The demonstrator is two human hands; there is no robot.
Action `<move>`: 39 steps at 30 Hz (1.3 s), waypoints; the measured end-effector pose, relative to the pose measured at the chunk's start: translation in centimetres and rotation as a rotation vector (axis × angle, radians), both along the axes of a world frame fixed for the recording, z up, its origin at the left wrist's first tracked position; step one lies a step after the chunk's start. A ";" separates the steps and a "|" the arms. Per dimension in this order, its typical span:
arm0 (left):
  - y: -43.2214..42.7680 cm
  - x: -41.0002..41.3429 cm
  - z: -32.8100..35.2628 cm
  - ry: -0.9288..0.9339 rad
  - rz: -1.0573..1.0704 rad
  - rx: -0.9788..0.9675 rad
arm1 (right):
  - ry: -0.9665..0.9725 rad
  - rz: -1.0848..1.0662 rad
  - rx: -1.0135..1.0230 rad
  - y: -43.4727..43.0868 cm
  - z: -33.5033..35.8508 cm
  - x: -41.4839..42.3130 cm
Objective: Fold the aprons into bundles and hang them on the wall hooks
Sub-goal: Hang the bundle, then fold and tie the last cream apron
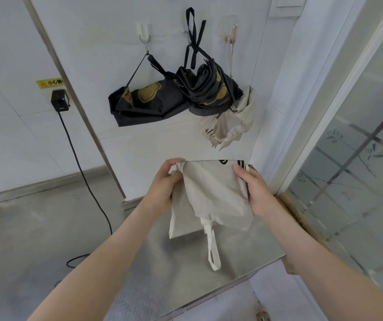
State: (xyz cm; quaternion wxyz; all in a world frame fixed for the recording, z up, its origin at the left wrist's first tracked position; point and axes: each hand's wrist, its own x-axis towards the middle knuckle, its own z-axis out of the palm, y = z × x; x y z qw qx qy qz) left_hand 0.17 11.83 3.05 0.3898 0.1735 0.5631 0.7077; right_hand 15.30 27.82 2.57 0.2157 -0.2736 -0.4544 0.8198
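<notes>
Both hands hold a folded beige apron [216, 195] up over the steel table [186, 281]. The left hand [165, 184] has its fingers closed on the top left corner; the right hand [255, 188] pinches the right edge. A strap loop [213, 251] dangles below the apron. On the wall, two black bundles [146, 103] [209, 89] and a beige bundle [232, 123] hang from three hooks [144, 38].

We face a white panelled wall [121, 17] at twelve o'clock, a grey floor [23, 239] at eight, a steel table [186, 281] at six, a frosted glass door [359, 170] at three, and a black plug [59, 100] with its cable [86, 181] at ten.
</notes>
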 end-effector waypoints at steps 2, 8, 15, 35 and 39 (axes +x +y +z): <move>-0.6 -0.2 0.6 0.128 -0.076 0.058 | -0.017 -0.010 0.024 0.2 0.1 0.0; -0.6 -1.2 2.1 0.312 -0.357 -0.068 | -0.060 0.045 0.084 0.7 0.5 0.1; 0.1 -0.8 1.4 0.231 -0.274 0.029 | -0.098 -0.003 0.144 1.2 1.0 -0.1; -1.6 -3.5 -14.6 -0.122 0.011 -0.629 | -0.679 0.284 0.108 0.9 -8.8 -2.5; -2.8 -4.6 -18.8 0.030 0.116 -0.969 | -0.770 0.363 0.219 -1.2 -12.9 -3.9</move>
